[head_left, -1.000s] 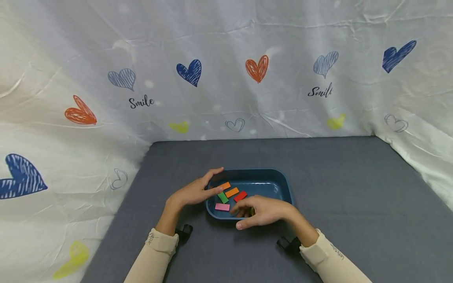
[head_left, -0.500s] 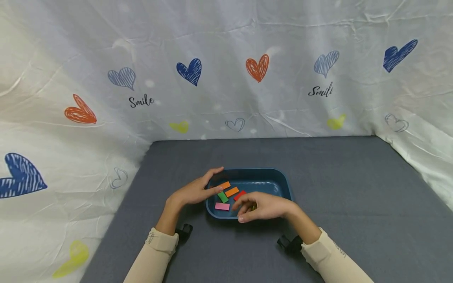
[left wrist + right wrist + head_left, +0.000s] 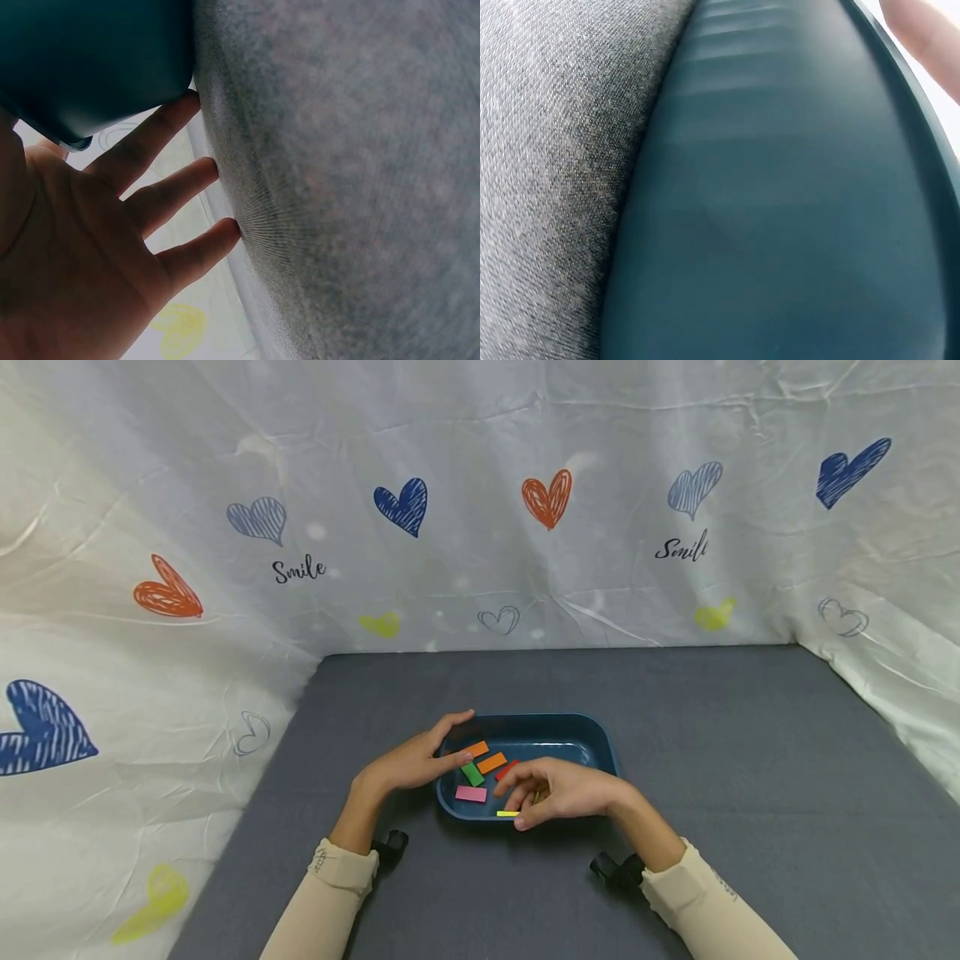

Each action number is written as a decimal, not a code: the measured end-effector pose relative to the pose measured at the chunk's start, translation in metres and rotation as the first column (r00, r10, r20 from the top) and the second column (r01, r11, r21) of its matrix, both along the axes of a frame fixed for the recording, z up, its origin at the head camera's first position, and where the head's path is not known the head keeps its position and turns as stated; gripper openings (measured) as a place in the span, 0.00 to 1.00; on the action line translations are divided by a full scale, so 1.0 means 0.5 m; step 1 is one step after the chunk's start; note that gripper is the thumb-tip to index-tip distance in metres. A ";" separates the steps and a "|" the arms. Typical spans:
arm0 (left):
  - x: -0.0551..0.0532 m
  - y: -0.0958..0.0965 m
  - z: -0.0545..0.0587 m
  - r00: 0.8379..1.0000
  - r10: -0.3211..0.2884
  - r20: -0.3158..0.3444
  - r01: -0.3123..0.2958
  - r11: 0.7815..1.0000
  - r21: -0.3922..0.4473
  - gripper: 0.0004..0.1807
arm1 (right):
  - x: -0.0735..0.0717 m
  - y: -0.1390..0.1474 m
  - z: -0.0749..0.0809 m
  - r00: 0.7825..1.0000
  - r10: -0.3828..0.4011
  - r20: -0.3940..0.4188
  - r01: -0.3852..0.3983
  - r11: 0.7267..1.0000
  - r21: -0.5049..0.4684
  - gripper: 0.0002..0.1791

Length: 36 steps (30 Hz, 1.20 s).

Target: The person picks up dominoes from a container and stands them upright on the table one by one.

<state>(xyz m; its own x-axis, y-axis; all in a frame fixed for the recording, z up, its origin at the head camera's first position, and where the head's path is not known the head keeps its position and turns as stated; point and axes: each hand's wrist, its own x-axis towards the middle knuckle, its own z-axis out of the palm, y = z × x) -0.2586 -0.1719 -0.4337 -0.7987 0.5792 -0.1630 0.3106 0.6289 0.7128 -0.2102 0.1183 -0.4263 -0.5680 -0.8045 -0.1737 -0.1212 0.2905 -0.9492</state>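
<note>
A dark blue rectangular tray (image 3: 547, 720) sits on the grey cloth with several small coloured blocks inside. My left hand (image 3: 408, 762) rests at its left end, thumb over the rim. In the left wrist view, its other fingers (image 3: 176, 191) are straight and spread beside the tray. Over the tray's near right part, my right hand (image 3: 566, 789) has curled fingers and pinches a thin yellow block (image 3: 506, 814) at the near rim. A little more yellow shows between these fingers. Part of the red block (image 3: 506, 770) is hidden behind this hand.
Also in the tray lie a pink block (image 3: 471, 793), a green block (image 3: 472, 774) and two orange ones, the inner orange block (image 3: 492, 762) uncovered. A white curtain (image 3: 457, 568) printed with hearts stands behind and at both sides of the grey cloth (image 3: 720, 735).
My right hand has risen from beyond the near rim, drawing slightly back to the right over the tray. A yellow block now shows at its fingertips. The left hand stays put.
</note>
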 end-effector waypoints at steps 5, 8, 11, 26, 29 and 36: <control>0.001 0.001 0.000 1.000 0.003 0.003 -0.003 1.000 0.005 0.42 | -0.001 0.001 -0.002 1.000 0.003 0.029 -0.002 0.999 -0.033 0.26; 0.001 0.001 -0.001 1.000 0.010 0.006 -0.010 1.000 0.000 0.42 | -0.003 0.001 -0.004 0.999 0.007 0.043 -0.005 0.999 -0.054 0.27; 0.002 0.002 -0.002 1.000 0.010 0.001 -0.010 1.000 -0.001 0.41 | -0.004 -0.001 -0.005 0.998 0.007 0.065 -0.002 0.997 -0.076 0.29; 0.000 0.003 -0.002 1.000 0.008 -0.006 -0.008 1.000 -0.002 0.42 | -0.010 0.004 -0.012 0.984 0.037 0.173 -0.008 0.986 -0.166 0.32; 0.000 0.002 -0.001 1.000 0.008 -0.003 -0.008 1.000 0.000 0.41 | -0.011 0.007 -0.012 0.984 0.052 0.168 -0.021 0.983 -0.180 0.31; 0.004 0.003 0.002 1.000 0.015 0.007 -0.015 1.000 0.005 0.41 | -0.010 0.021 -0.001 0.996 0.036 0.084 -0.020 0.983 -0.182 0.27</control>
